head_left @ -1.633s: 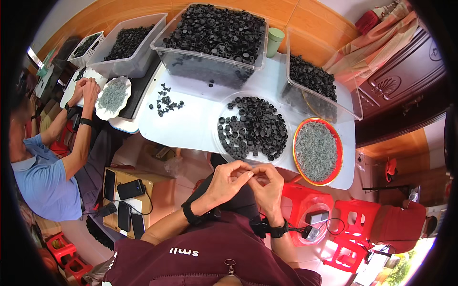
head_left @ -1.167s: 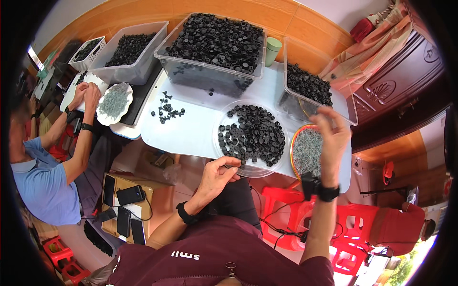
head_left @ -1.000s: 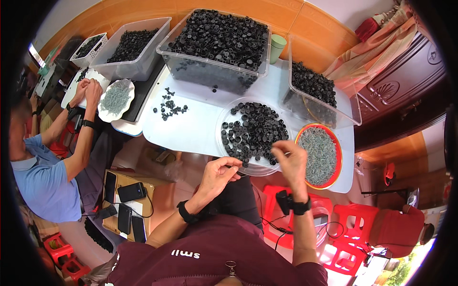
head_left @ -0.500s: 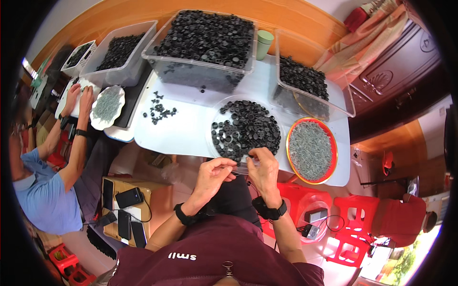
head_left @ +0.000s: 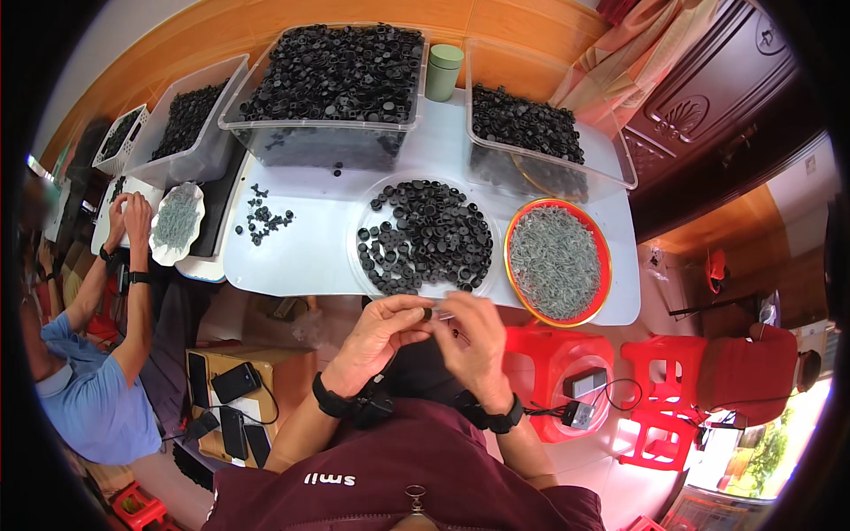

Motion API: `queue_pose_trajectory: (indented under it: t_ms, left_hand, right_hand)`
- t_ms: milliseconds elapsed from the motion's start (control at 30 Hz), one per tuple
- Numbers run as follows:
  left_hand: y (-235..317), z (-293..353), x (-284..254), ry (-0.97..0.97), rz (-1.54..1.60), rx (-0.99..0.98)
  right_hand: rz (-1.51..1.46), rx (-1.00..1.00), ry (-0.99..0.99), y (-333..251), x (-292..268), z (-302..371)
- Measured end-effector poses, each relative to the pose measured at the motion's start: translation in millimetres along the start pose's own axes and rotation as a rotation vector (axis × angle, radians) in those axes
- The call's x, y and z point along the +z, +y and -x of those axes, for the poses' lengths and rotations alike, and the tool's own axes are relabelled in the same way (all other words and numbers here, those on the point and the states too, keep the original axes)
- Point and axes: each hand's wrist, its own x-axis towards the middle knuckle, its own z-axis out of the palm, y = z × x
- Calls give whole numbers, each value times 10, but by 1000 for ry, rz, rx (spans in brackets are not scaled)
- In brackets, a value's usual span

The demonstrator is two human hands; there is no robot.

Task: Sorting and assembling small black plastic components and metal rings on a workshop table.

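Note:
Just in front of the table's near edge, my left hand [head_left: 381, 336] pinches a small round black plastic part [head_left: 426, 313] between thumb and forefinger. My right hand [head_left: 475, 345] is close beside it, its fingers drawn together and partly smeared by motion; what they hold is too small to make out. Beyond both hands is a round clear tray [head_left: 361, 281] with many black plastic caps [head_left: 429, 230] in it. To its right stands a red dish with a yellow rim [head_left: 605, 276], heaped with small grey screw-like pieces [head_left: 553, 261].
Large clear bins [head_left: 323, 146] [head_left: 549, 177] of black parts line the back, a green canister [head_left: 444, 73] between them. Loose black parts [head_left: 261, 217] lie left on the table [head_left: 310, 265]. A co-worker [head_left: 106, 389] sits at left; red stools [head_left: 540, 372] stand at right.
My hands have come back from the tray's near rim and closer together. The black part now shows in my left fingertips. The view has shifted, so the table sits further left.

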Motion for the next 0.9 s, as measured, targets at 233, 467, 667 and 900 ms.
queue_pose_trajectory:
  t_ms: [233,467,667,900]
  left_hand:
    - [65,5,-23,38,-15,17]
    - [10,1,4,47,-24,-8]
    - [-7,8,-5,49,-41,-12]
    - [-10,29,-33,45,-35,-12]
  right_hand:
    - [604,296,170,949,-750,-175]
    - [612,384,26,1135,-899,-226]
    - [691,298,-14,1151,-838,-290]
    - [713,207,-19,1211,-872,-283]
